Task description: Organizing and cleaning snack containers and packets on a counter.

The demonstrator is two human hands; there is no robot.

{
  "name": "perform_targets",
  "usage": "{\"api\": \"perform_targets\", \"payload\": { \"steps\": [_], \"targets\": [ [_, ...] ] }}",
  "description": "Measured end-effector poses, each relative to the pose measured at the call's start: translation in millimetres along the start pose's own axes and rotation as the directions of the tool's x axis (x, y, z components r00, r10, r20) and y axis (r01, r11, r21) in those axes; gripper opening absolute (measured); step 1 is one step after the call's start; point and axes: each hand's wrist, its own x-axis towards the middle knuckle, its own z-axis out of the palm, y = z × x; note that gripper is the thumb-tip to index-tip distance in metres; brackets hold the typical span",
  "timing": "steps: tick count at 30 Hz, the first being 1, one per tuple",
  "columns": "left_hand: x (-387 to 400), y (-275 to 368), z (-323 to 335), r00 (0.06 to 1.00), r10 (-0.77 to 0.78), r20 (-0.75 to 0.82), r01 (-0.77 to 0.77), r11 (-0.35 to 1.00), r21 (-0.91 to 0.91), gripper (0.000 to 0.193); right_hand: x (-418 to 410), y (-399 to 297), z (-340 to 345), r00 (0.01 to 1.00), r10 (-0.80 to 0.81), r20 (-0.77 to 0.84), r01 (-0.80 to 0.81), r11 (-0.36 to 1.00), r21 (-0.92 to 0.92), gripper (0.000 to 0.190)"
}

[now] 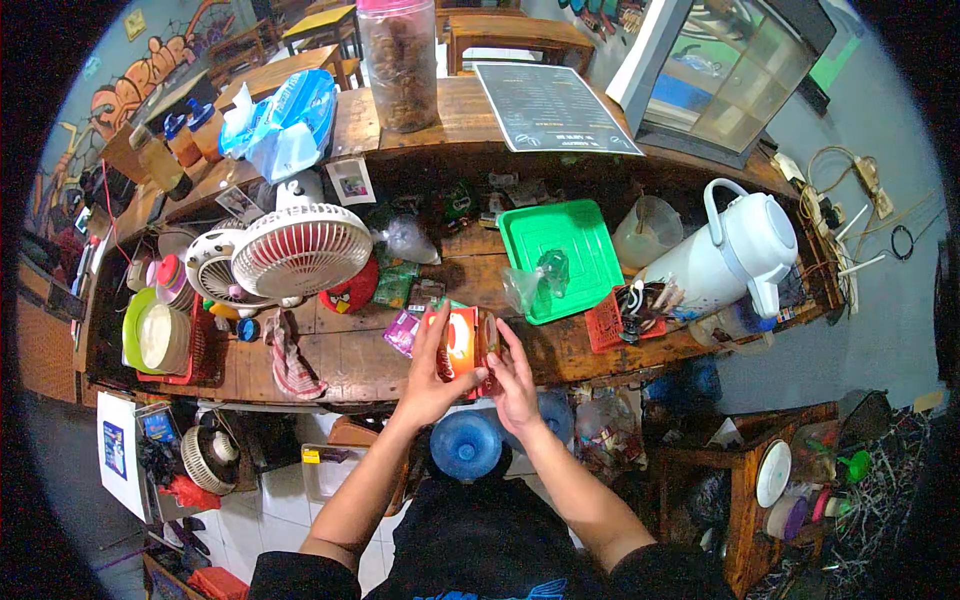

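Note:
A red and orange printed box (460,346) is between my hands at the front edge of the wooden counter (352,360). My left hand (431,382) holds its left side and near corner, the thumb lying across the front. My right hand (513,379) is at the box's right side, fingers bent against it. Purple sachets (403,332) lie just left of the box, and green packets (395,283) are behind them. To the right, a green plastic tray (574,247) bears a knotted clear plastic bag (553,274).
White fans (300,251) and a striped cloth (291,360) are at left. A red basket (604,322) with cutlery, a large vacuum flask (720,247) and a clear pitcher (649,229) stand at right. Behind, a raised shelf bears a jar (397,71) and a menu sheet (551,105).

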Motion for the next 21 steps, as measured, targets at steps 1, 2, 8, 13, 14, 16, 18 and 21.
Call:
{"api": "perform_targets", "payload": {
  "steps": [1, 2, 8, 13, 14, 16, 18, 21],
  "targets": [
    [-1, 2, 1, 1.000, 0.009, 0.002, -0.009, 0.999, 0.035, 0.106, -1, 0, -1, 1.000, -0.001, 0.001, 0.001, 1.000, 0.001, 0.060],
    [-1, 2, 2, 1.000, 0.011, -0.001, -0.011, 0.999, 0.038, 0.106, -2, -1, 0, 1.000, -0.016, 0.002, 0.016, 1.000, -0.002, 0.061],
    [-1, 5, 11, 0.999, 0.036, 0.025, -0.037, 0.998, 0.052, 0.107, -2, -12, 1, 0.998, 0.065, -0.014, -0.065, 0.997, 0.050, 0.066],
    [0, 1, 14, 0.988, 0.092, 0.124, -0.089, 0.996, -0.032, 0.076, 2, -7, -17, 0.998, -0.064, -0.020, 0.061, 0.989, -0.134, 0.066],
    [2, -2, 13, 0.988, 0.091, 0.123, -0.088, 0.996, -0.032, 0.076, 2, -7, -22, 0.998, -0.063, -0.019, 0.060, 0.989, -0.134, 0.066],
    [11, -14, 13, 0.989, 0.001, 0.147, 0.040, 0.961, -0.274, 0.066, 2, -7, -31, 0.994, 0.007, -0.111, -0.007, 1.000, 0.002, 0.064],
    [25, -39, 14, 0.991, -0.136, -0.003, 0.124, 0.912, -0.391, 0.054, 2, -9, -30, 0.988, 0.034, -0.153, -0.029, 0.999, 0.036, 0.061],
    [65, -72, 7, 0.896, -0.286, -0.339, 0.212, 0.947, -0.240, 0.047, -3, -15, -32, 0.962, 0.125, -0.242, -0.096, 0.987, 0.127, 0.058]
  ]
}}
